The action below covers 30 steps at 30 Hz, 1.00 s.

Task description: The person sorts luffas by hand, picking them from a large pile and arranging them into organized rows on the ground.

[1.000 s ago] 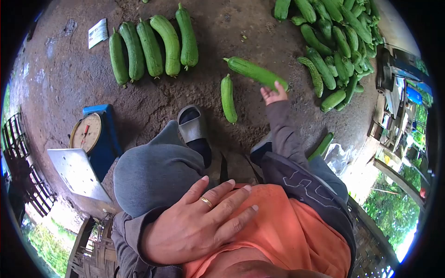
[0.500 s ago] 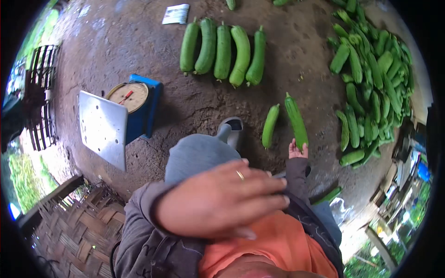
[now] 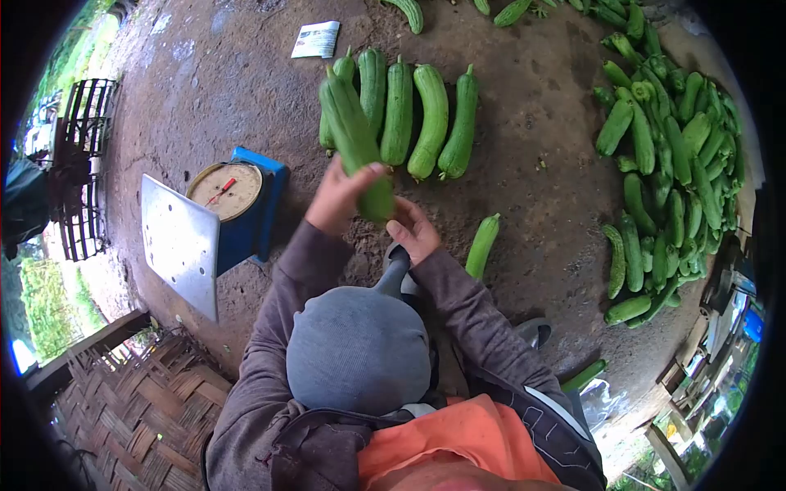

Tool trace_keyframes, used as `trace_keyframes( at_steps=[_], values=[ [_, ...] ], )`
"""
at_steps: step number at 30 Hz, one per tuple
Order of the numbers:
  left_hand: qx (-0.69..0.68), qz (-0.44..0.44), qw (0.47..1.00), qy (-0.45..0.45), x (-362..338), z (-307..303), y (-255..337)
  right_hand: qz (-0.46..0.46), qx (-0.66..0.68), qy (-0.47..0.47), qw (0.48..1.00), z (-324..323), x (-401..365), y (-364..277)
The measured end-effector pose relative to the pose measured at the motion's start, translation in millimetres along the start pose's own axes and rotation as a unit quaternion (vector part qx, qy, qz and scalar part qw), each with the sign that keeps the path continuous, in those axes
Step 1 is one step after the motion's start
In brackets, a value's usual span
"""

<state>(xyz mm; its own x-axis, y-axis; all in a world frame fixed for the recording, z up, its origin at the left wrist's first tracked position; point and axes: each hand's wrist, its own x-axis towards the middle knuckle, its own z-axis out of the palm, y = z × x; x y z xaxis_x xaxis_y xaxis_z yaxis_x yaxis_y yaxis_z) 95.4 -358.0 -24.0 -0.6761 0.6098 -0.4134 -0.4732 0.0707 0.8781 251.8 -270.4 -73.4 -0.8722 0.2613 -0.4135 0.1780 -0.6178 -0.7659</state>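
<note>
A long green gourd [image 3: 350,131] is held up in front of me, its stem end pointing away and slightly left. My left hand [image 3: 336,195] is wrapped round its lower part from the left. At its near end, my right hand [image 3: 416,231] has its fingers against the right side of the gourd. Just beyond lies a row of several green gourds [image 3: 398,114] on the ground, the leftmost partly hidden by the held one. A smaller gourd [image 3: 483,245] lies to the right of my right hand.
A blue scale [image 3: 246,209] with a tilted metal plate [image 3: 176,241] stands at left. A big heap of gourds [image 3: 675,164] lies at right. A paper packet [image 3: 316,39] is beyond the row. A grey-capped head [image 3: 359,348] is close below my hands, and woven matting [image 3: 155,401] is lower left.
The gourd at my right hand has moved left and up to the middle. My left hand has gone from across my chest onto it. The view has shifted slightly.
</note>
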Motion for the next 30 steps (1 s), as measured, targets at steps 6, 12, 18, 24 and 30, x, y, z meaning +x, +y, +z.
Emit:
trace_keyframes(
  at_steps=[6, 12, 18, 24, 30],
  values=[
    [0.286, 0.060, 0.942, 0.163, 111.2, -159.8, 0.0, -0.044, -0.033, 0.004, 0.998, -83.1, -2.1, 12.7],
    [0.514, 0.018, 0.822, 0.246, 167.9, -231.4, -25.7, 0.011, -0.079, 0.119, 0.990, -141.6, -37.0, -10.7],
    [0.598, -0.026, 0.754, 0.270, 166.2, -227.2, -38.4, 0.029, -0.070, 0.152, 0.985, -143.1, -44.6, -1.2],
    [0.683, 0.153, 0.645, 0.306, 160.6, -169.2, -32.4, 0.008, -0.072, 0.171, 0.983, -127.7, -46.8, 1.0],
    [0.726, 0.065, 0.625, 0.279, 155.3, -115.7, -30.4, -0.061, -0.127, 0.165, 0.976, -128.8, -51.2, 1.7]
  ],
)
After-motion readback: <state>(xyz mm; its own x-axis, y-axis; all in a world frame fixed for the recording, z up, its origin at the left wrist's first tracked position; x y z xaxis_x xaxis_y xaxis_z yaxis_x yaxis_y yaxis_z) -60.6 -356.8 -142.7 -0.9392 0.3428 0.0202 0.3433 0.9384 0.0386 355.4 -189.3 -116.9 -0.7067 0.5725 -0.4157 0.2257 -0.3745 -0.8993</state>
